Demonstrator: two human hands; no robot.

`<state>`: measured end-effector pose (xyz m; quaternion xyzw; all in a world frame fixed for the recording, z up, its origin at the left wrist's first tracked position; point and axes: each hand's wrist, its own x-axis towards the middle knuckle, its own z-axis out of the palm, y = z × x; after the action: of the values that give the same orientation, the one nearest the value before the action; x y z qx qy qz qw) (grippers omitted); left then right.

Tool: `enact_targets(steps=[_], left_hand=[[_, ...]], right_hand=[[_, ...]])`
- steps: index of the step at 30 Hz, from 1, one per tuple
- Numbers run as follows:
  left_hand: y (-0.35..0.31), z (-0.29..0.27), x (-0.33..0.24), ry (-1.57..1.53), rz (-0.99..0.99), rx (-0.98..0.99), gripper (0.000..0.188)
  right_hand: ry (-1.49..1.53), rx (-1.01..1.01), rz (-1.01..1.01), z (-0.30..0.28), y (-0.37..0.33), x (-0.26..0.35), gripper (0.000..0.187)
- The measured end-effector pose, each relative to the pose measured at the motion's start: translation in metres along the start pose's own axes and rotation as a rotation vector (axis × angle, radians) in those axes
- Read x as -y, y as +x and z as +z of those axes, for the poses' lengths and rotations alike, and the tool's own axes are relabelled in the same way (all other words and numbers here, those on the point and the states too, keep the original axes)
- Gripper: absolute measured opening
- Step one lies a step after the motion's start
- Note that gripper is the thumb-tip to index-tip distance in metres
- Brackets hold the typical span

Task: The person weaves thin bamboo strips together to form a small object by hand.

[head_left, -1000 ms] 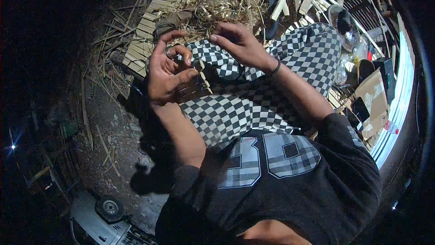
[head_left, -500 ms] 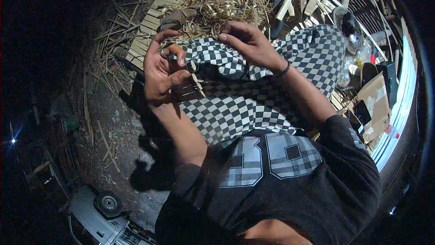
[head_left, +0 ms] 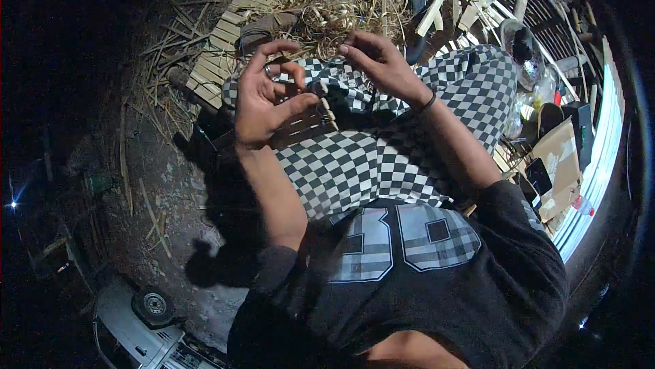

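My left hand [head_left: 265, 104] is raised over my lap with its palm turned inward and a ring on one finger. Between its thumb and forefinger it pinches a small dark loop with pale, knobbly pieces [head_left: 326, 106] hanging in a row from it. My right hand [head_left: 383, 67], a dark band at the wrist, is a short way to the right. Its thumb and forefinger are closed together; anything between them is too small to make out. Beneath both hands lie my black-and-white checked trousers [head_left: 341, 157].
Curly shavings [head_left: 341, 1] cover the slatted bamboo platform [head_left: 235, 24] ahead. Split strips [head_left: 471, 4] lie at the far right. Nearer on that side are a cardboard piece [head_left: 556, 157], a phone [head_left: 537, 172] and a plastic bottle [head_left: 582, 205]. A vehicle [head_left: 129, 328] stands at lower left.
My left hand has moved right, toward my right hand, carrying the loop with its pale pieces. My right hand has shifted only slightly, and its fingertips remain together.
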<state>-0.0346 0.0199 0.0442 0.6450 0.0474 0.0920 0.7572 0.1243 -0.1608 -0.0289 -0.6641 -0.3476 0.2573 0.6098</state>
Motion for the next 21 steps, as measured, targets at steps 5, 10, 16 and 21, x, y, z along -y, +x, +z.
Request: enact_targets(steps=[5,10,16,21], left_hand=[[0.003,0.012,0.008,0.036,-0.066,0.007,0.068],[0.008,0.021,0.016,0.133,-0.121,0.044,0.055],[0.007,0.019,0.039,0.302,-0.151,0.028,0.027],[0.017,0.025,0.042,0.505,-0.062,0.071,0.023]], right_hand=[[-0.035,-0.072,0.005,-0.003,0.008,-0.009,0.025],[-0.127,-0.106,0.02,-0.01,0.013,-0.037,0.026],[-0.156,-0.162,0.077,-0.007,0.021,-0.042,0.027],[-0.263,-0.249,-0.061,-0.028,0.024,-0.081,0.036]])
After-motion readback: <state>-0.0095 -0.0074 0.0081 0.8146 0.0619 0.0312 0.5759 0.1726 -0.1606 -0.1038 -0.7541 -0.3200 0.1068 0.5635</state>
